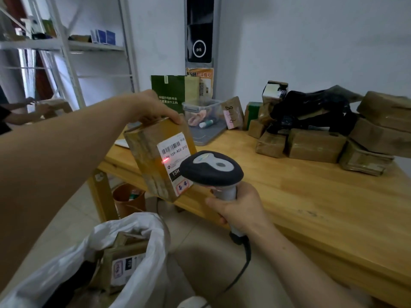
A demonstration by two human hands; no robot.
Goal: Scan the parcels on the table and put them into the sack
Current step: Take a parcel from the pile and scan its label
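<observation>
- One held parcel (160, 156), 10 o'clock.
- One scanner (211, 170), centre.
- One white sack (146, 227), 7 o'clock.
- Roughly nine brown parcels (315, 145), 2 o'clock; exact count unclear.
- One clear tub (201, 107), 12 o'clock.

Left arm sweeps in from the left edge, bare forearm angling up toward the middle, wrist bent downward. The left hand (153, 108) grips a parcel (151, 152) from above, fingertips hooked over its upper edge. Right arm rises from the lower right corner, forearm bare, wrist fairly straight. The right hand (236, 211) is wrapped round the handle of a scanner (211, 167), fingers curled tight on the grip, with the scanner's head just beside the parcel. The right hand sits lower than the left, and the two hands are near each other but apart.
</observation>
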